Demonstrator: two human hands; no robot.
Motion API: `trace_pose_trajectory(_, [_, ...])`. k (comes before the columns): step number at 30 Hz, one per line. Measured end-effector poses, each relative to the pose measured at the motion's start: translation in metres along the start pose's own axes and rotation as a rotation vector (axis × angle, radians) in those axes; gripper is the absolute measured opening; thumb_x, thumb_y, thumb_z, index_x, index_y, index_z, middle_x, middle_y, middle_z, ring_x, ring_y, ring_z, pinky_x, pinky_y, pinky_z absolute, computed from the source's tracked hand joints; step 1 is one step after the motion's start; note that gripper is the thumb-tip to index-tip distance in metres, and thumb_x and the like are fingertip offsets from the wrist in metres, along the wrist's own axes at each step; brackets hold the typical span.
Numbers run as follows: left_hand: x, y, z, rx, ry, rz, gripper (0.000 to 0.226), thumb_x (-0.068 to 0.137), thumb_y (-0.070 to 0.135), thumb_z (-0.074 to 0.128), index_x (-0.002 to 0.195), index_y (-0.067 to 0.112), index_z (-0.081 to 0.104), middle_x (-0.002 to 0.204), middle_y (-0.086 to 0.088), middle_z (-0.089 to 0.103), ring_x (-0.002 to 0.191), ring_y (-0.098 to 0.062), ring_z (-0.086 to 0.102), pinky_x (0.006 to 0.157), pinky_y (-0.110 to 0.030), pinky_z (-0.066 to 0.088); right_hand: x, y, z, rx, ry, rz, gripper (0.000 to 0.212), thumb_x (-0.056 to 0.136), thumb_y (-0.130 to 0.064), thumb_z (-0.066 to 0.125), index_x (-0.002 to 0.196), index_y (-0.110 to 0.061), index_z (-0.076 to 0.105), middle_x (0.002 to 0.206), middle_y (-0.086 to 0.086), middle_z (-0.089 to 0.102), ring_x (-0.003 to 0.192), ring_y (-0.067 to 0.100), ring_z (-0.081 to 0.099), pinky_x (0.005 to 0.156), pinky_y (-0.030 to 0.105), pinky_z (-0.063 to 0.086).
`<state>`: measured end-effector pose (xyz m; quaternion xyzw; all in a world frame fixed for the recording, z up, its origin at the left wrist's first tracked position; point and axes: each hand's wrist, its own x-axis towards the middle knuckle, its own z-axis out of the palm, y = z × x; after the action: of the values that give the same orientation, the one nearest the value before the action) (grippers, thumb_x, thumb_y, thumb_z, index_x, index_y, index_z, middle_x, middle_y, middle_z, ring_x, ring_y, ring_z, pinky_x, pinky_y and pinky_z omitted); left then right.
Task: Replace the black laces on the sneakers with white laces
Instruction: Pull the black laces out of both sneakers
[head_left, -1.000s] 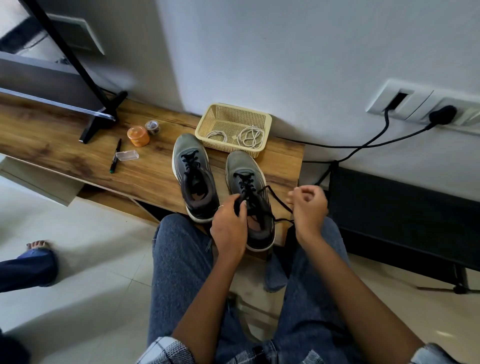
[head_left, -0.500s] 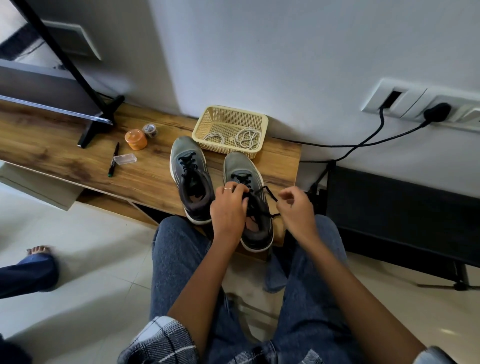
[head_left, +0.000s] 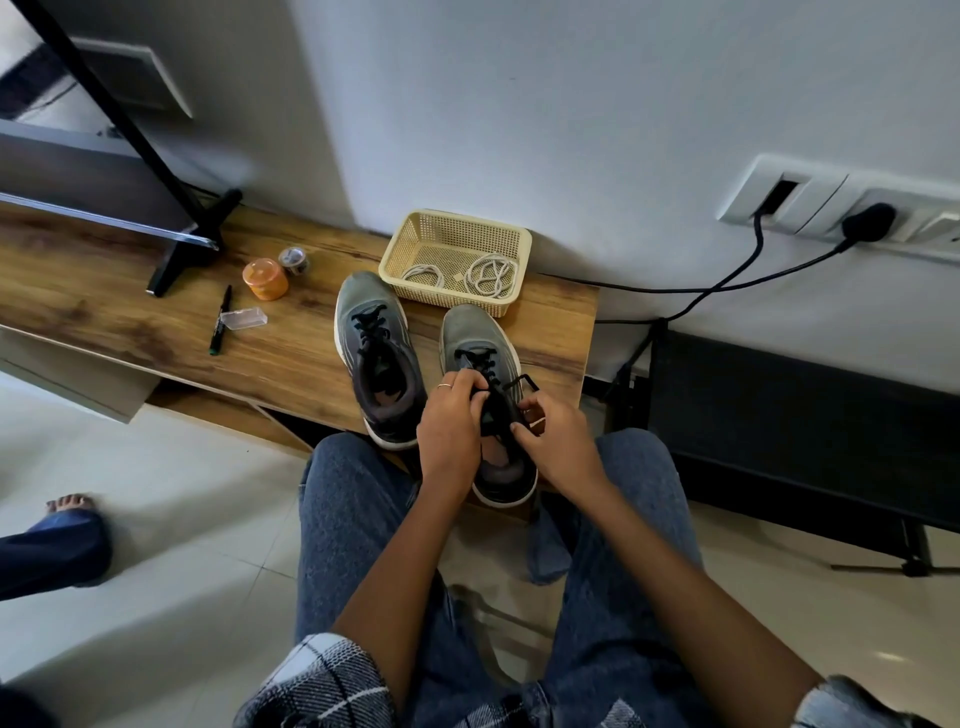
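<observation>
Right sneaker (head_left: 485, 364) is sitting at the near edge of the wooden tabletop (head_left: 130, 322), toe pointing toward the wall, heel overhanging toward the person's knees. Both hands are working over its throat. Left hand (head_left: 449, 434) is curling its fingers around the black lace (head_left: 498, 402) at the upper eyelets; a ring is showing on one finger. Right hand (head_left: 558, 441) is pinching the same lace from the other side, thumb and fingertips closing on it. A loop of lace is sticking out past the right hand toward the wall.

Left sneaker (head_left: 376, 353) is standing just beside the first, apart from both hands, its black lacing showing down the front. White laces (head_left: 491, 273) are lying coiled in a cream plastic basket (head_left: 511, 244) just beyond the toes, against the wall.

The hands are covering the tongue and upper eyelets of the right sneaker, so how far the lace is undone is not showing. Both forearms are running out at the bottom edge.

Further left on the tabletop: an orange jar (head_left: 265, 278), a smaller jar (head_left: 294, 260), a clear plastic case (head_left: 243, 318), a black pen (head_left: 220, 327), a black stand foot (head_left: 192, 244). Pale tiled floor (head_left: 171, 519) below; another person's bare foot (head_left: 70, 504) is showing at left. White wall, with black cables (head_left: 727, 278) running to a socket strip (head_left: 831, 208).
</observation>
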<state>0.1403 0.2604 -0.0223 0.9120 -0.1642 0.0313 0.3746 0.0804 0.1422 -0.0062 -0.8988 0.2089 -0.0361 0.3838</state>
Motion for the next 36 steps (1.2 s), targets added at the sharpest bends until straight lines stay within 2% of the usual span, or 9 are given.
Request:
trace_pose_trajectory(5, [0.001, -0.003, 0.0, -0.059, -0.005, -0.049, 0.007, 0.092, 0.014, 0.055, 0.097, 0.016, 0.059, 0.098, 0.0, 0.061, 0.088, -0.019, 0.058, 0.071, -0.042, 0.049, 0.001, -0.002, 0.001, -0.02, -0.007, 0.01, 0.019, 0.081, -0.018, 0.068, 0.099, -0.011, 0.064, 0.095, 0.005, 0.067, 0.086, 0.021, 0.062, 0.076, 0.038, 0.052])
trace_pose_trajectory(11, [0.004, 0.002, -0.004, -0.046, -0.03, -0.086, 0.006, 0.092, 0.017, 0.057, 0.097, 0.017, 0.06, 0.099, 0.001, 0.062, 0.089, -0.018, 0.058, 0.071, -0.039, 0.049, 0.0, -0.004, -0.008, -0.237, -0.116, 0.015, 0.031, 0.08, -0.036, 0.07, 0.1, -0.022, 0.052, 0.094, -0.003, 0.062, 0.089, 0.019, 0.059, 0.079, 0.04, 0.048])
trace_pose_trajectory(15, [0.009, 0.006, -0.006, -0.013, -0.079, -0.084, 0.006, 0.092, 0.021, 0.058, 0.098, 0.019, 0.059, 0.099, 0.001, 0.059, 0.086, -0.018, 0.057, 0.068, -0.033, 0.045, -0.01, -0.008, -0.013, -0.313, -0.029, -0.027, 0.015, 0.085, -0.029, 0.066, 0.092, -0.02, 0.056, 0.086, -0.004, 0.063, 0.089, 0.02, 0.06, 0.077, 0.034, 0.041])
trace_pose_trajectory(17, [0.011, 0.006, -0.006, -0.003, -0.106, -0.088, 0.007, 0.092, 0.022, 0.059, 0.098, 0.019, 0.06, 0.1, 0.001, 0.058, 0.087, -0.018, 0.056, 0.068, -0.031, 0.042, -0.014, -0.014, -0.012, -0.243, -0.013, -0.036, 0.009, 0.084, -0.027, 0.066, 0.088, -0.02, 0.063, 0.082, -0.005, 0.064, 0.083, 0.018, 0.061, 0.074, 0.032, 0.044])
trace_pose_trajectory(20, [0.014, 0.004, -0.006, 0.022, -0.139, -0.086, 0.011, 0.092, 0.023, 0.059, 0.101, 0.019, 0.062, 0.103, -0.001, 0.057, 0.09, -0.02, 0.056, 0.069, -0.029, 0.039, -0.018, -0.021, -0.007, -0.122, -0.161, -0.087, 0.009, 0.086, -0.026, 0.064, 0.091, -0.021, 0.069, 0.085, -0.005, 0.066, 0.085, 0.015, 0.06, 0.077, 0.036, 0.049])
trace_pose_trajectory(23, [0.015, 0.003, -0.007, 0.039, -0.159, -0.068, 0.015, 0.093, 0.024, 0.057, 0.105, 0.018, 0.064, 0.106, -0.004, 0.057, 0.094, -0.021, 0.056, 0.069, -0.029, 0.039, -0.016, -0.02, -0.007, -0.235, -0.278, -0.164, 0.016, 0.09, -0.031, 0.057, 0.097, -0.026, 0.071, 0.103, -0.004, 0.06, 0.101, 0.018, 0.053, 0.085, 0.043, 0.045])
trace_pose_trajectory(28, [0.013, 0.003, -0.009, 0.044, -0.154, -0.047, 0.017, 0.095, 0.023, 0.053, 0.107, 0.016, 0.063, 0.106, -0.005, 0.055, 0.093, -0.022, 0.055, 0.07, -0.031, 0.04, 0.001, -0.017, -0.009, -0.115, -0.006, -0.059, 0.014, 0.089, -0.022, 0.057, 0.097, -0.016, 0.066, 0.1, 0.002, 0.061, 0.095, 0.018, 0.055, 0.078, 0.033, 0.044])
trace_pose_trajectory(31, [0.012, 0.003, -0.007, 0.067, -0.134, -0.028, 0.013, 0.096, 0.022, 0.051, 0.103, 0.014, 0.059, 0.102, -0.006, 0.054, 0.089, -0.024, 0.055, 0.066, -0.031, 0.038, 0.013, -0.012, -0.005, -0.177, -0.023, -0.024, 0.017, 0.089, -0.027, 0.061, 0.096, -0.012, 0.063, 0.093, 0.004, 0.062, 0.088, 0.02, 0.057, 0.069, 0.031, 0.041])
trace_pose_trajectory(36, [0.012, 0.002, -0.006, 0.08, -0.12, 0.01, 0.008, 0.096, 0.018, 0.049, 0.097, 0.01, 0.052, 0.094, -0.008, 0.051, 0.081, -0.028, 0.053, 0.063, -0.037, 0.042, 0.019, -0.013, 0.0, -0.209, -0.041, -0.016, 0.019, 0.09, -0.025, 0.06, 0.078, -0.011, 0.057, 0.078, 0.008, 0.062, 0.074, 0.023, 0.058, 0.059, 0.033, 0.041])
